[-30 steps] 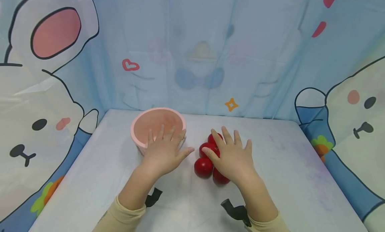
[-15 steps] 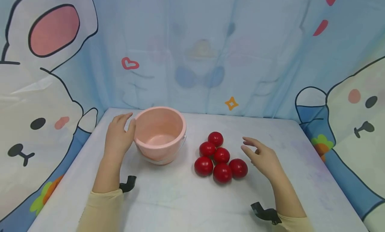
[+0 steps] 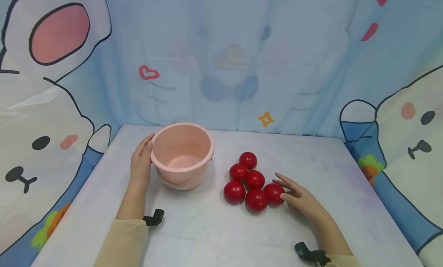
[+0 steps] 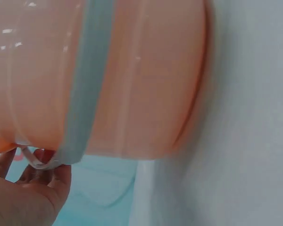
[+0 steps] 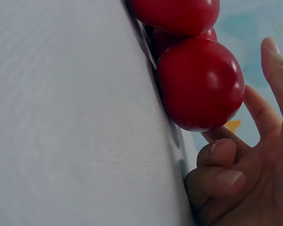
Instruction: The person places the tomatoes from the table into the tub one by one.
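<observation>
A pink bucket with a pale handle stands upright at the back left of the white table. My left hand holds its left side near the rim, fingers bent against the wall. In the left wrist view, those fingertips are beside the handle's end. Several glossy red balls lie clustered right of the bucket. At the rightmost red ball is my right hand, with thumb and forefinger spread around it. In the right wrist view, the thumb stands apart from this ball; two other fingers are curled.
The white table reaches back to a blue printed curtain. Cartoon figures are printed on it at both sides. A black strap piece sits at the left wrist, and a similar black piece at the right.
Both hands have parted from above the bucket and balls. The left moved out, then in against the bucket's left side. The right moved right, then back to the rightmost ball.
</observation>
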The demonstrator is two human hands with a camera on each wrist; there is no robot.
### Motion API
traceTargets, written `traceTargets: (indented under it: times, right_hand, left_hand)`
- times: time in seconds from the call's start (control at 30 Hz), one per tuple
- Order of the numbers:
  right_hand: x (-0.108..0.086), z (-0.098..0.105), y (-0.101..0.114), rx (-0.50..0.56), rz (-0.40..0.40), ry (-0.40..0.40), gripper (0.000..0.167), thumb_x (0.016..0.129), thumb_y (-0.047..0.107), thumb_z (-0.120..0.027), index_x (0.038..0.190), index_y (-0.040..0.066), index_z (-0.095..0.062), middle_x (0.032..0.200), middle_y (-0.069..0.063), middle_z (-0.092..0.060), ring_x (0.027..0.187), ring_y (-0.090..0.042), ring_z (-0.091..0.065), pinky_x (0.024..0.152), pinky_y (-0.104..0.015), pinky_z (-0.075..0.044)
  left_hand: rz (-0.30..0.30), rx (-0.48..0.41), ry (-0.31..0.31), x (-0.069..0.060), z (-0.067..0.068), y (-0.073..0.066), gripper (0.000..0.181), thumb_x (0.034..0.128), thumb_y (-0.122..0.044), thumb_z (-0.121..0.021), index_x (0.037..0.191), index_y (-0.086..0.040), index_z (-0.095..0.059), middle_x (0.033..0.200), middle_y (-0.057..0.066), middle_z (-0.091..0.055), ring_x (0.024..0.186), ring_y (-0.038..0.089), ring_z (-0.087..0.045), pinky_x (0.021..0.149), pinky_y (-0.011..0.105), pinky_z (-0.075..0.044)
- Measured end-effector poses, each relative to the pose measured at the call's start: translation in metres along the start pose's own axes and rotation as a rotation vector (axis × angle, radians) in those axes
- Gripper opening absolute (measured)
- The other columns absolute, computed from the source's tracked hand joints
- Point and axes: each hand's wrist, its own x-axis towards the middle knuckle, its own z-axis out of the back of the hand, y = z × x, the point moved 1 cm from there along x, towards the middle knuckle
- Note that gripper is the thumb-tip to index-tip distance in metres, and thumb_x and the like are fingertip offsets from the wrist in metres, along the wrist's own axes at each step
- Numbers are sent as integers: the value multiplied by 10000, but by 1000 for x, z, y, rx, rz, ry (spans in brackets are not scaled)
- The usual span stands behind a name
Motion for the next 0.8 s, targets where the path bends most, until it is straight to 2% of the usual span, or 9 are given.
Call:
traceTargets:
  times: [0.03, 0.1, 0.17, 0.27, 0.37, 0.53, 0.63, 0.7, 0.8]
  right_hand:
    - [-1, 0, -2, 8, -2, 8, 701, 911, 349, -670, 1532, 312, -347, 1522, -136, -439, 797, -315, -614, 525, -270, -497]
    - [-3, 0, -4, 17, -19, 6, 697, 888, 345, -703, 1510, 331, -388, 1502, -145, -453, 621, -291, -551, 466, -272, -468]
    - [-3, 0, -6, 7, -29, 1, 671, 878, 350, -718, 1485, 335, -432, 1438, -150, -500, 523, -239, -494, 446, -272, -453]
    - [-2, -1, -8, -6, -51, -9, 614, 870, 367, -732, 1438, 339, -499, 1267, -134, -584, 519, -164, -480, 445, -271, -449]
    - [-1, -3, -10, -27, -73, -21, 580, 863, 392, -739, 1405, 351, -537, 1097, -102, -614, 537, -163, -484, 458, -270, -453]
    - [0, -4, -10, -64, -74, -56, 572, 846, 423, -749, 1383, 357, -563, 972, -92, -613, 551, -176, -494, 471, -269, -461]
    - [0, -4, -10, -72, -81, -74, 583, 839, 439, -750, 1384, 364, -559, 1048, -106, -627, 538, -173, -492, 471, -269, -466]
    - [-1, -2, -8, -71, -98, -81, 601, 836, 453, -747, 1396, 369, -546, 1181, -115, -622, 543, -180, -499, 481, -269, -473]
    - [-1, 3, -5, -70, -126, -97, 642, 831, 485, -740, 1422, 365, -521, 1371, -114, -555, 729, -218, -549, 527, -269, -497]
  left_hand:
    - [-12, -29, -2, 0, -2, 1, 461, 1019, -508, -428, 1441, -338, -504, 1528, -109, -450, 1433, 96, -383, 1189, 386, -347]
    - [-35, -66, -5, 1, -6, 3, 470, 1019, -507, -423, 1445, -324, -502, 1530, -111, -448, 1440, 92, -375, 1195, 380, -339]
    - [-51, -87, -12, 1, -9, 5, 486, 1018, -510, -423, 1451, -304, -501, 1528, -115, -452, 1444, 86, -370, 1198, 372, -333]
    - [-61, -115, -31, 1, -11, 6, 478, 1019, -496, -429, 1441, -291, -519, 1516, -111, -470, 1440, 86, -378, 1198, 368, -334]
    - [-54, -102, -52, 0, -11, 7, 454, 1020, -494, -420, 1425, -321, -533, 1506, -131, -478, 1434, 69, -383, 1193, 357, -341]
    - [-53, -106, -63, 0, -10, 9, 435, 1027, -481, -411, 1413, -331, -544, 1497, -143, -485, 1425, 54, -392, 1192, 350, -344]
    - [-58, -111, -58, 1, -10, 10, 445, 1032, -476, -403, 1424, -314, -536, 1503, -139, -480, 1428, 59, -391, 1195, 350, -339]
    - [-63, -115, -59, 2, -10, 10, 448, 1032, -473, -404, 1426, -305, -536, 1503, -132, -483, 1428, 65, -394, 1196, 351, -337]
    - [-72, -111, -61, 2, -10, 11, 461, 1033, -472, -398, 1435, -288, -529, 1504, -128, -483, 1427, 69, -398, 1195, 353, -338]
